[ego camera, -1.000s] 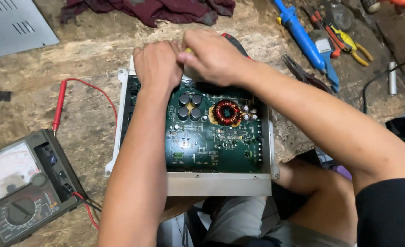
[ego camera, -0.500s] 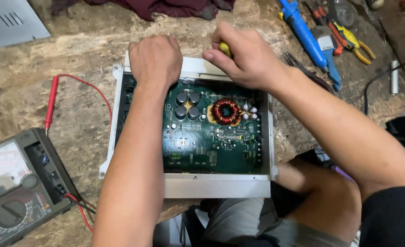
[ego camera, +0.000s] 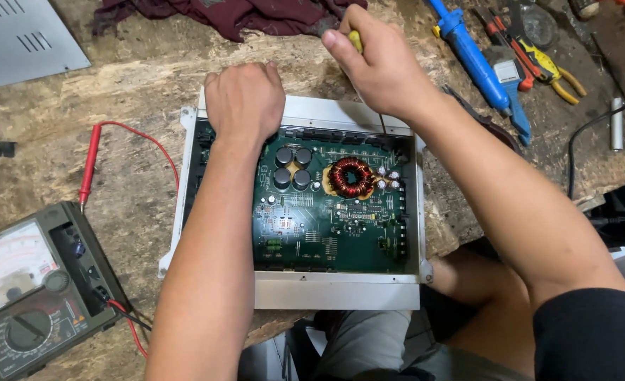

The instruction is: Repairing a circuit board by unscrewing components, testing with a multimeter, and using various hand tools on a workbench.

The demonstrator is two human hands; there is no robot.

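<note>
Worn wooden bench (ego camera: 129,85): left hand (ego camera: 245,99) steadies amplifier chassis (ego camera: 334,289), right hand (ego camera: 379,63) grips screwdriver (ego camera: 355,41)

Bare counter (ego camera: 136,85) open left of left-hand fingers (ego camera: 245,74). Dark red cloth (ego camera: 221,15) blocks just past both sets of fingers. Right of right-hand fingers (ego camera: 358,53): blue tool (ego camera: 471,56), pliers (ego camera: 538,60) crowd the way. Red probe (ego camera: 89,164), multimeter (ego camera: 34,289) further left, nearer the body.

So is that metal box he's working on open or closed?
Open. The metal box has no lid on, so its green circuit board shows, with the copper coil and black cylinders bare.
</note>
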